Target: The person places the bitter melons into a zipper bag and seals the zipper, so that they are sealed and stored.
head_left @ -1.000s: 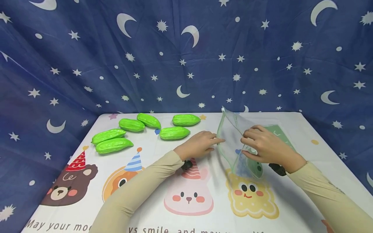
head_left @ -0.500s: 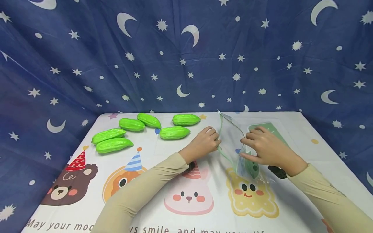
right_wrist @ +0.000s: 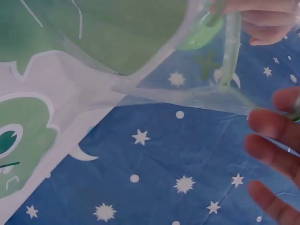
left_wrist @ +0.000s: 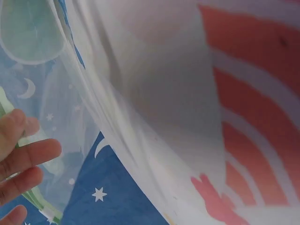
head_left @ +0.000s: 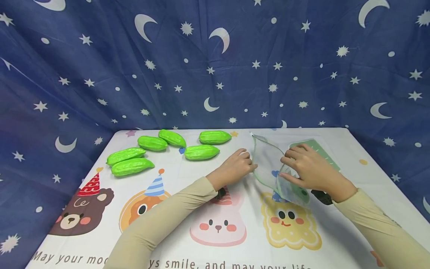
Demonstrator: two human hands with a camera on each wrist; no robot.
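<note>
A clear zip bag [head_left: 268,160] with a green rim stands with its mouth spread wide on the right half of the table. My left hand [head_left: 233,168] pinches the rim's left side. On the opposite side, my right hand [head_left: 310,166] holds the other edge between thumb and fingers. A small white slider [head_left: 252,134] sits at the far corner of the mouth. The left wrist view shows fingers [left_wrist: 30,157] at the green zip strip. In the right wrist view, the fingertips [right_wrist: 265,124] meet the bag's edge. A green print shows on or through the film; I cannot tell which.
Several bright green, ridged bitter melons lie at the back left, among them one melon [head_left: 201,152] nearest the left hand. The white tablecloth [head_left: 174,239] carries cartoon prints. Behind the table's far edge hangs a blue curtain [head_left: 188,74] with moons and stars.
The bag's mouth has shifted and its far corner has come lower and slightly left. The left hand's fingers have curled in at the rim. The melons have stayed put.
</note>
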